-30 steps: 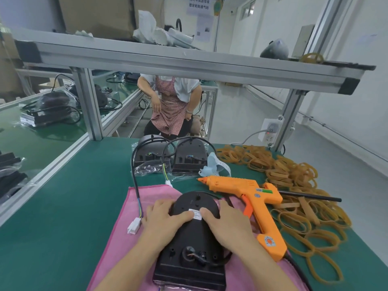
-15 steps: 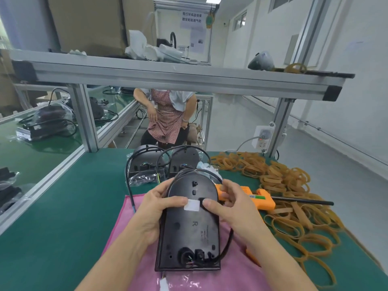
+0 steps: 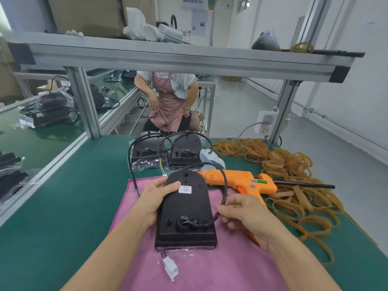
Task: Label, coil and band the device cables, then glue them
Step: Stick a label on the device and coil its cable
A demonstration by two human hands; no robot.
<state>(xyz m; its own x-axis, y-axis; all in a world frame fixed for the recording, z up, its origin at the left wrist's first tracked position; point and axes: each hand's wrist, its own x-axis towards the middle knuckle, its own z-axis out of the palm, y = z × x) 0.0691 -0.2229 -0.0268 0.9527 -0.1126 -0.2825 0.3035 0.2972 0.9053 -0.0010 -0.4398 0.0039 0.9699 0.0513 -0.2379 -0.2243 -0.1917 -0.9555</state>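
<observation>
Single view, head-worn wide-angle camera. Looks forward and down over the green worktop (image 3: 63, 196) from its near edge. Both hands (image 3: 154, 198) sit close below the lens, forearms entering from the bottom of frame. Far field takes in the aluminium shelf (image 3: 178, 57) overhead and the room beyond. Straight lines bow at the edges.
</observation>
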